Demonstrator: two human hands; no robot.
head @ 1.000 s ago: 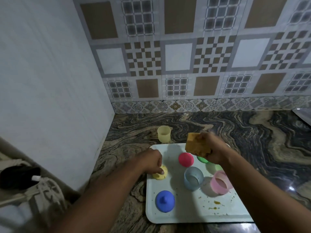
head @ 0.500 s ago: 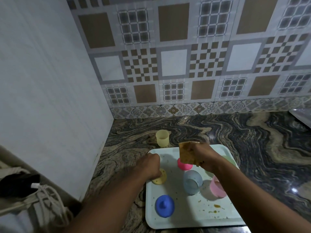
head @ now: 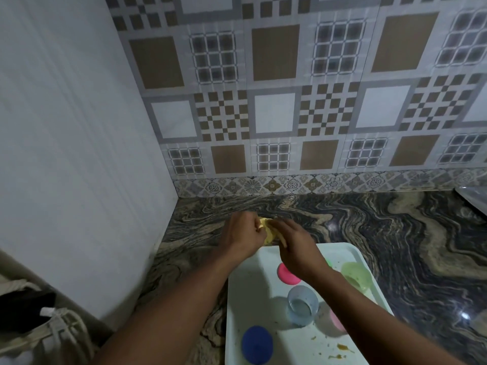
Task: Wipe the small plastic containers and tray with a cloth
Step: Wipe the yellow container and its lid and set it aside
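Beyond the far left corner of the white tray (head: 253, 285), my two hands meet over the counter. My left hand (head: 242, 233) grips a pale yellow lid (head: 266, 227). My right hand (head: 292, 245) presses a yellowish cloth (head: 279, 234) against it, and the cloth is mostly hidden under the fingers. On the tray stand a pink lid (head: 286, 272), a clear blue cup (head: 303, 304), a green cup (head: 355, 275) and a blue lid (head: 257, 343). A pink cup (head: 336, 320) shows partly behind my right forearm. The yellow cup is hidden.
Food crumbs (head: 342, 347) lie on the tray's near right part. A white panel (head: 79, 154) closes the left side and a tiled wall (head: 290, 114) the back. The marbled counter (head: 408, 246) runs to the right. A bag with cords (head: 39, 325) sits at lower left.
My left hand lifted the yellow lid off the tray and carried it past the far corner. My right hand brought the cloth over to meet it. The view tilted upward.
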